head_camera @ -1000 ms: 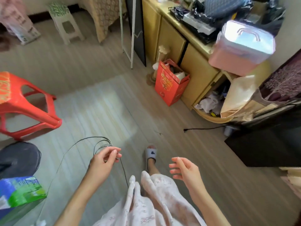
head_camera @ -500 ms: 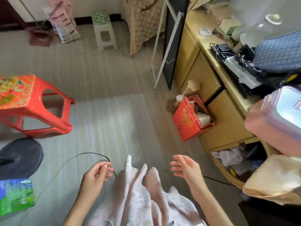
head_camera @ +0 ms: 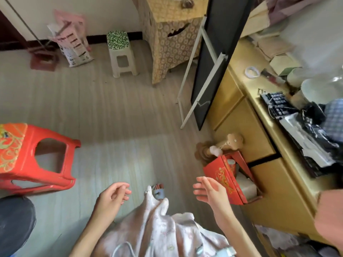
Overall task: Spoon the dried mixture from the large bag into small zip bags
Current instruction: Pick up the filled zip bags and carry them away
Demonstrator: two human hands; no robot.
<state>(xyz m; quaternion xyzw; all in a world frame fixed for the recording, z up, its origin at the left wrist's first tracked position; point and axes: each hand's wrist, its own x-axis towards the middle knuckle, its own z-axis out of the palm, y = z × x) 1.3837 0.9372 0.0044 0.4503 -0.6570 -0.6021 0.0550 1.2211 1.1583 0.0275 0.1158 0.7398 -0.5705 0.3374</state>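
Observation:
No spoon, dried mixture or small zip bags show in the head view. My left hand point(head_camera: 113, 197) hovers over the floor at lower centre with its fingers loosely curled, and nothing is visible in it. My right hand point(head_camera: 209, 191) is held out beside it, fingers relaxed and spread, holding nothing. Both hands hang above my light patterned clothing point(head_camera: 157, 230), with a slippered foot point(head_camera: 158, 191) between them.
A red plastic stool point(head_camera: 33, 158) stands at left and a dark round object point(head_camera: 14, 223) at lower left. A red box point(head_camera: 228, 180) sits against the yellow cabinet point(head_camera: 259, 145) at right, whose top is cluttered. A printed sack point(head_camera: 74, 47), a white stool point(head_camera: 120, 54) and a leaning black board point(head_camera: 213, 62) stand farther back.
The view has swung up and to the right. The thin black wire that my left hand pinched no longer shows. Both hands stay low in front of me.

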